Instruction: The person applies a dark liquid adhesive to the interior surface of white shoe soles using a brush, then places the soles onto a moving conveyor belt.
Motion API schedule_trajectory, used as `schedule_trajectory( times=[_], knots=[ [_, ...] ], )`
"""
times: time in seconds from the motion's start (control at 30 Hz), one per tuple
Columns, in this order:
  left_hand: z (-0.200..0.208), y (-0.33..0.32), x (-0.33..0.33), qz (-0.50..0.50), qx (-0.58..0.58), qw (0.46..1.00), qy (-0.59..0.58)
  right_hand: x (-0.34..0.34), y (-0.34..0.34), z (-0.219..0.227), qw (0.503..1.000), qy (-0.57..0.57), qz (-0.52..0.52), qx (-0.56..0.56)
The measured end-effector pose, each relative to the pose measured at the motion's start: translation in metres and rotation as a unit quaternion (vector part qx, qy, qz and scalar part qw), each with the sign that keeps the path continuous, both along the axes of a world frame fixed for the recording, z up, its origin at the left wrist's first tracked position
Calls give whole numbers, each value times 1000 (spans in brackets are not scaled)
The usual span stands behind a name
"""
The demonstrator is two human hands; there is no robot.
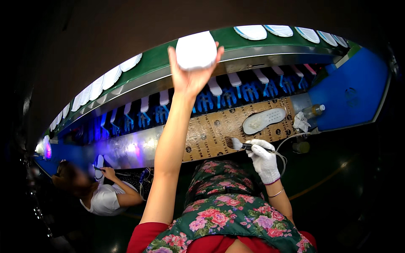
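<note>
My bare left hand (195, 76) reaches far forward, its thumb and fingers gripping the sides of a white shoe sole (196, 50) at the green conveyor belt. In a white knitted glove, my right hand (263, 160) is closed round the dark handle of a brush (234, 143) with brown bristles, held over the near edge of the bench. A thin pale tube runs beside this hand. Just beyond the brush, another sole (264, 121), white-grey with a dotted pattern, lies on the printed brown cardboard (202, 135).
More white soles (250, 32) line the green belt (223, 37). Beneath it hang pale paddle-shaped pieces on blue holders (249, 90). Crumpled white tissue (301, 122) and a clear bottle (313, 111) stand by the blue panel (352, 90). A co-worker (110, 195) handles a shoe at left.
</note>
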State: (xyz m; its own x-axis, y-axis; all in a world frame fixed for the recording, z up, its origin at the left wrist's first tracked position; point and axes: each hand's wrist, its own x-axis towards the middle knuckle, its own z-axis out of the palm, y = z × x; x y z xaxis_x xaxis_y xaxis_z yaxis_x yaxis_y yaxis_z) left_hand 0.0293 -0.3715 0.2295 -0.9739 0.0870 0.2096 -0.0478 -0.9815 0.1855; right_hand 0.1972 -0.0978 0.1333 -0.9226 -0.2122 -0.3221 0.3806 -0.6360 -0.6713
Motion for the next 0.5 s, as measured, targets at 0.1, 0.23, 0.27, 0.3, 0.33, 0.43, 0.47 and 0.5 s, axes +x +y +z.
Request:
schedule_trajectory(
  times=[0.1,0.23,0.27,0.3,0.33,0.43,0.47,0.5],
  knots=[
    [-9,7,-37,-32,102,988,-110,-1,-5,-14,998,-8,-1,69],
    [6,36,0,7,-260,960,-102,2,3,-32,994,-44,-20,96],
    [4,22,6,28,-310,947,-78,4,4,-39,994,-47,-20,96],
    [2,2,9,87,-380,918,-68,5,4,-40,993,-61,-17,97],
    [1,-20,9,177,-457,869,-70,6,4,-42,992,-75,-18,99],
    [-2,-121,16,457,-760,433,-163,8,-4,-50,992,-98,8,81],
    [-26,-206,28,518,-834,168,-84,10,-16,-51,992,-100,32,69],
    [-41,-268,52,490,-859,125,-77,12,-28,-52,991,-103,57,57]
  ],
)
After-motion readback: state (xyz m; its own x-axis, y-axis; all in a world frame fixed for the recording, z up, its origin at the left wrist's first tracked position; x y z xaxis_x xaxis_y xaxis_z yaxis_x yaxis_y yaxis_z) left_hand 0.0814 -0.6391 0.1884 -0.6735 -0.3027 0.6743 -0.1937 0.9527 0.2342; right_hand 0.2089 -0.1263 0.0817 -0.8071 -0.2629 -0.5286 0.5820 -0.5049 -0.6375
